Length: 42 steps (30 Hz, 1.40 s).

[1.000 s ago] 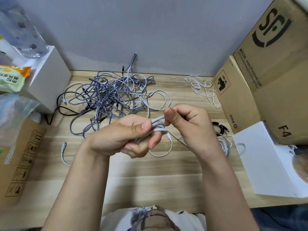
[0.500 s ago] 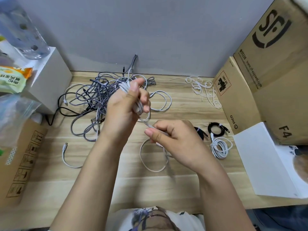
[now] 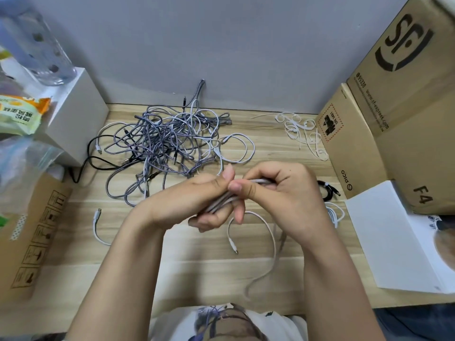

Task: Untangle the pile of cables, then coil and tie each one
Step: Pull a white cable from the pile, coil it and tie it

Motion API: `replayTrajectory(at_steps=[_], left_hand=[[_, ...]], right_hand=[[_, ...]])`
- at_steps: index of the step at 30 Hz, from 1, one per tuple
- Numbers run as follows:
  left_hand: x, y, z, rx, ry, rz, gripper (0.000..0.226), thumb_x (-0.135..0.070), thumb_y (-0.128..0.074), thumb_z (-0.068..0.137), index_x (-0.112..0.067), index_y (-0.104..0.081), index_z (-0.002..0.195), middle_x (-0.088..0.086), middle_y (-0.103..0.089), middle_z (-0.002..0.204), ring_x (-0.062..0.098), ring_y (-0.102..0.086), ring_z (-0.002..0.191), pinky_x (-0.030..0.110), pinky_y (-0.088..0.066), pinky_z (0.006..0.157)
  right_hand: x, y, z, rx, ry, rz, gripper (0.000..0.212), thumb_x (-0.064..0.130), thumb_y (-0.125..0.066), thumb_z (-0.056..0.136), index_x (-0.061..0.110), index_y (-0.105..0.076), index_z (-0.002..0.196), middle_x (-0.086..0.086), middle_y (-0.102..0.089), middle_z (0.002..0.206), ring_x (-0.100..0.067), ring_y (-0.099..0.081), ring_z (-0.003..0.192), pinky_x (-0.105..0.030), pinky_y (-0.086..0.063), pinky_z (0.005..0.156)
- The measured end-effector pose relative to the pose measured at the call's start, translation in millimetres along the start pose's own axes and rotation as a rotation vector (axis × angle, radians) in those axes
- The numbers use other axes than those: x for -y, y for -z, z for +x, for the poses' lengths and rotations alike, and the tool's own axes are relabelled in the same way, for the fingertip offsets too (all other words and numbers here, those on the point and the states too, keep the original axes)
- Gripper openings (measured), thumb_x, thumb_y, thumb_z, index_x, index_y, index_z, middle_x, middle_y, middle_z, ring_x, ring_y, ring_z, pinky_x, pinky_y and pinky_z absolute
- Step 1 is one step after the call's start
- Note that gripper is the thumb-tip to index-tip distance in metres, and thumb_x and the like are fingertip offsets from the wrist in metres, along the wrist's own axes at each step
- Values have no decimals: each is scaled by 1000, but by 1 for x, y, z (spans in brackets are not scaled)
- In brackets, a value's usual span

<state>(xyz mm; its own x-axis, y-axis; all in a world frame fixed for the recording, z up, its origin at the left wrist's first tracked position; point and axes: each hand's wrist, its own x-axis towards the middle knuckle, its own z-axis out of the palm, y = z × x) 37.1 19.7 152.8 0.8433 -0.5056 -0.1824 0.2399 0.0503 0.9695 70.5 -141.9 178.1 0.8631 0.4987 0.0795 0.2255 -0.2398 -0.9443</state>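
Fingers of our left hand (image 3: pixel 197 205) are curling round a bunched white cable (image 3: pixel 221 201) above the wooden desk (image 3: pixel 172 254), while our right hand (image 3: pixel 278 193) is pinching its strands; its loose end is dangling toward us, and the tangled cable pile (image 3: pixel 167 143) is lying behind

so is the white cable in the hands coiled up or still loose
Partly coiled: both hands, left and right, grip a bundle of white cable loops, but its tail hangs loose to the table.
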Motion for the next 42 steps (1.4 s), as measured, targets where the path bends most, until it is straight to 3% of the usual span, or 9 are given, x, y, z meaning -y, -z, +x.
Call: replayTrajectory(at_steps=[3,9,15,22,28,31,35,39,42], left_hand=[[4,8,-4,191,-92,-218,51,-63,-48,85,-15,-62,75,-12,-33,42,6,-24,35,14,-24,41],[-2,7,1,484,-426,-714,34,-34,-47,97,-2,-59,93,-4,-28,45,7,-20,35,22,-34,48],[-21,6,12,213,-580,-1025,36,-25,-52,94,8,-47,108,13,-52,65,21,-42,49,35,-42,63],[-13,-8,31,-525,-494,-412,26,-24,-31,97,-8,-50,101,-6,-49,54,9,-43,43,19,-39,50],[1,-8,31,-670,-268,198,21,-33,-43,90,-17,-57,90,-9,-54,53,4,-45,47,14,-35,49],[2,-10,27,-610,-174,328,33,-37,-46,96,-14,-60,76,-7,-50,47,5,-42,43,15,-34,44],[-3,-13,23,-371,-29,297,61,-54,-25,95,-17,-51,54,-1,-40,39,12,-32,35,19,-26,39],[-4,-11,15,-20,102,102,75,-63,-5,85,-14,-58,67,-5,-35,37,12,-29,34,22,-28,42],[-4,-3,9,197,73,-180,74,-77,-18,79,-16,-59,70,-10,-34,39,5,-24,30,15,-28,39]], right_hand=[[-2,2,2,-1,3,51,29,46,-68,71,18,-64,63,-11,-61,58,-13,-49,61,-34,-42,59],[-12,-4,6,50,-32,50,39,48,-48,86,21,-48,57,12,-39,49,-1,-35,50,-14,-27,50],[-11,-8,5,154,-66,-73,32,41,-43,86,22,-46,61,11,-38,48,-3,-35,50,-20,-28,52],[-14,-11,-1,210,-71,-307,33,45,-51,84,29,-46,56,10,-40,46,-6,-35,47,-23,-24,49],[-7,-6,-3,181,-46,-267,32,43,-56,80,27,-50,53,6,-41,48,-6,-38,49,-19,-26,49],[-7,-1,-3,141,-73,-215,29,37,-66,80,33,-57,52,12,-49,49,-1,-42,51,-20,-30,53],[-7,7,-2,54,-87,-101,25,31,-73,78,30,-65,54,11,-62,52,3,-52,55,-22,-42,59],[-2,11,-3,55,-129,113,25,36,-74,71,16,-66,58,-4,-65,49,-14,-61,55,-25,-49,69],[1,12,-1,40,-126,176,36,39,-72,70,7,-61,57,-3,-63,51,-12,-52,56,-24,-42,61]])
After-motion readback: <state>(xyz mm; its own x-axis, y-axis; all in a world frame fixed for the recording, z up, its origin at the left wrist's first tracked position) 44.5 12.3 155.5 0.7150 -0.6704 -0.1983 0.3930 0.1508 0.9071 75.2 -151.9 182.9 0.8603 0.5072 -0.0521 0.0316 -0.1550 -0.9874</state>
